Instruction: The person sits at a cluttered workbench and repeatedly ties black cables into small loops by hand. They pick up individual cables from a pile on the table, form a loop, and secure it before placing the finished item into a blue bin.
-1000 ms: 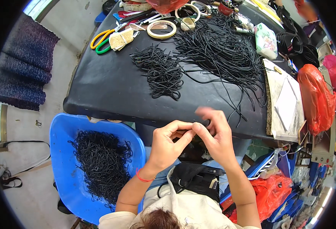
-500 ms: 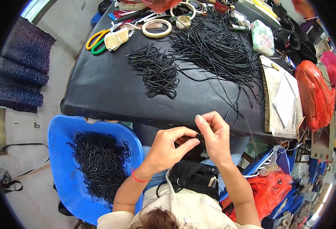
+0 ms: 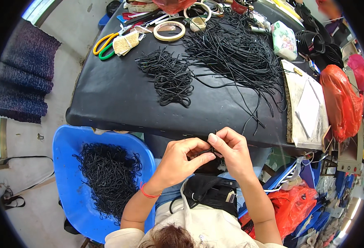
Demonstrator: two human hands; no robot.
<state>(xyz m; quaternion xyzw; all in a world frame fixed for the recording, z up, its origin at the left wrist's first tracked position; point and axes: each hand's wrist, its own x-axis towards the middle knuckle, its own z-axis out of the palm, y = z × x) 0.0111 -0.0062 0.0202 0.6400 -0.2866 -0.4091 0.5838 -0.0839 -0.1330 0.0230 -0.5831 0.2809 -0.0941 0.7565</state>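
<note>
My left hand and my right hand meet in front of the table's near edge, above my lap. Between their fingertips is a black cord, mostly hidden by the fingers. The left thumb and index finger pinch it. My right thumb and fingers close on it at the same spot, and a short dark end pokes up beside the right index finger. On the black table ahead lies a small heap of looped black cords. Behind it to the right spreads a larger pile of loose black cords.
At my left a blue tub holds many knotted black cord loops. Scissors and a tape roll lie at the table's far left. A white board and red bags are at the right.
My right hand has come down and slightly left, bringing its thumb and fingers against the left fingertips at the cord. The left hand has barely moved.
</note>
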